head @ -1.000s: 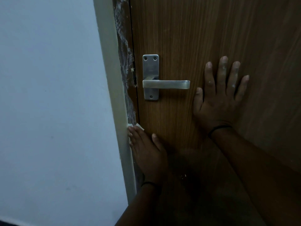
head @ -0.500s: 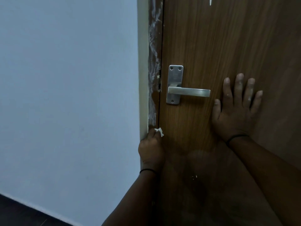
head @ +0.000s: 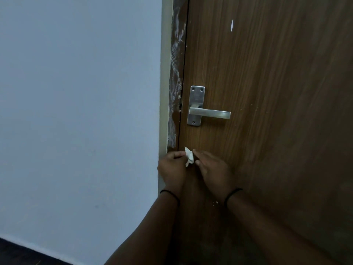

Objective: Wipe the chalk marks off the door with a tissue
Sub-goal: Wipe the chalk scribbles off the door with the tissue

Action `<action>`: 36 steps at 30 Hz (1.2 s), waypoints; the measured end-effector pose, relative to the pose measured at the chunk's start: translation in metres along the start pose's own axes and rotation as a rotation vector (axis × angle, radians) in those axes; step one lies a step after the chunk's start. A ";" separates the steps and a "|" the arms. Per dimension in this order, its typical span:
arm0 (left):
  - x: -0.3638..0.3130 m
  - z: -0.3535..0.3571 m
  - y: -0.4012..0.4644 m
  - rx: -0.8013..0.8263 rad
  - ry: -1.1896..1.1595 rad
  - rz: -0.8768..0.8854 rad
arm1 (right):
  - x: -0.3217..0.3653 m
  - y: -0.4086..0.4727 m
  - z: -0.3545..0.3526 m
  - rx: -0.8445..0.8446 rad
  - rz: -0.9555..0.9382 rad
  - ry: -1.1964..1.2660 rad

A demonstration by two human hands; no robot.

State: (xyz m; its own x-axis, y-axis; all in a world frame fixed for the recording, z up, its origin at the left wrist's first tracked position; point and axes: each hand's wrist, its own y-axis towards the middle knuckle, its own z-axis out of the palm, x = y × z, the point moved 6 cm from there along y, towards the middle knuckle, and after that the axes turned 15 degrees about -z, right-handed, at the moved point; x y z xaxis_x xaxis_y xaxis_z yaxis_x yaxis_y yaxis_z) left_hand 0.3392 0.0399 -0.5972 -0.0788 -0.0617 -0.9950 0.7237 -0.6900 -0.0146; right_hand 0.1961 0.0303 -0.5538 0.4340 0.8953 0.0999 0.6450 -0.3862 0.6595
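— Brown wood grain is filling the right half of the frame; that is the door. What are your hands doing?

— I am holding a small crumpled white tissue between them, just below the middle of the frame. My left hand is curling its fingers around the tissue's left side, and my right hand is pinching its right side with thumb and forefinger. I am wearing a thin black band on each wrist.

— Where is the tissue against the door?

— It is sitting right at the door's left edge, a little below the metal handle. Whether it is touching the wood I cannot tell.

— And the chalk?

— White chalk smears are running down the narrow brown strip beside the door's edge, from the top of the frame to just above my left hand. One short white streak is showing near the top centre of the door, and a few white specks are lying lower down, near my right wrist.

— What is on the left?

— Pale wall is taking up the left half, with dark floor in the lower left corner.
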 end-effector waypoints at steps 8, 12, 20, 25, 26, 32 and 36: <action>0.003 -0.009 -0.017 0.404 -0.346 -0.356 | 0.018 0.004 -0.001 0.026 0.127 0.135; -0.001 -0.018 -0.018 0.484 -0.410 -0.354 | 0.023 0.005 -0.012 -0.101 0.131 0.129; 0.015 -0.025 -0.009 0.587 -0.554 -0.432 | 0.034 0.025 0.000 0.000 -0.024 0.006; 0.039 -0.032 0.000 0.306 -0.165 -0.204 | 0.020 0.043 -0.006 -0.100 -0.016 -0.149; 0.041 -0.034 0.001 0.180 0.008 -0.073 | 0.020 0.050 -0.006 -0.110 -0.056 -0.190; 0.051 -0.016 -0.005 0.079 0.583 0.367 | 0.025 0.081 0.013 -0.116 -0.213 -0.225; 0.068 -0.002 0.008 0.151 0.732 0.341 | 0.016 0.087 0.038 -0.127 -0.246 -0.263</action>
State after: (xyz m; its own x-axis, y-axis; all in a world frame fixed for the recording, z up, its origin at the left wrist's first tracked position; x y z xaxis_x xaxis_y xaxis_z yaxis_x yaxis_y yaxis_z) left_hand 0.3410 0.0315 -0.6652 0.6339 0.1644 -0.7558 0.5229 -0.8111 0.2621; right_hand 0.2830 0.0025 -0.5234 0.4331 0.8640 -0.2567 0.6741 -0.1214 0.7286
